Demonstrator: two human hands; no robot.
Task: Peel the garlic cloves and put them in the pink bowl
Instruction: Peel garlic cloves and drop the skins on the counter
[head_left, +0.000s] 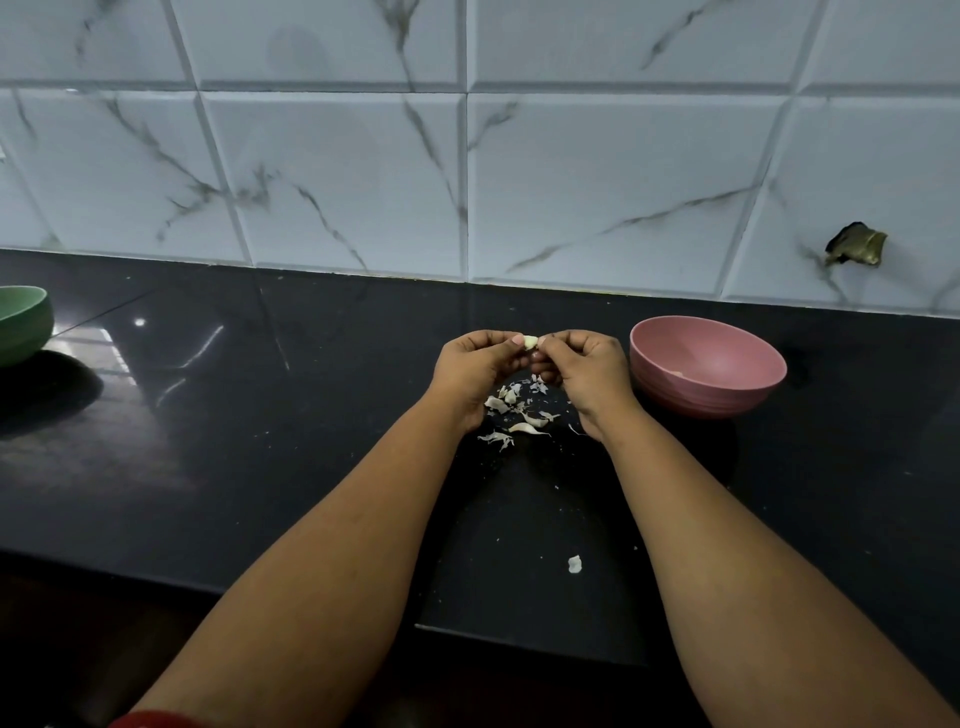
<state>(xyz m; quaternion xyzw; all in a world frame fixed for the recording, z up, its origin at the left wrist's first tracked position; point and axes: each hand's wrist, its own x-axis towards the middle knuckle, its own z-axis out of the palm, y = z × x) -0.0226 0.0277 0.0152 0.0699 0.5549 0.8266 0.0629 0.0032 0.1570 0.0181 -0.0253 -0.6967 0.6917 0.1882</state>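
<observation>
Above the dark surface (311, 415), just left of the pink bowl (707, 364), both hands met around a single garlic clove (529, 342). Left hand (475, 366) and right hand (584, 371) each had their fingers curled narrowly, pinching the clove from opposite ends, so that it was held in the air and touched neither surface nor bowl. Its long axis appeared to run roughly left to right, between the two sets of fingers; which end was the tip could not be told, as both ends were covered. A heap of skins (514, 410) lay directly beneath the hands, and one stray scrap (574, 564) lay nearer the edge. Inside the bowl a pale piece (676, 373), probably a peeled clove, rested near the left wall. Judged risks: the bared clove was likely slick and could squirt from so small a pinch, dropping among the skins or rolling off; loose skin clinging to the fingers could be carried into the bowl. A green bowl (23, 325) stood well apart at far left.
</observation>
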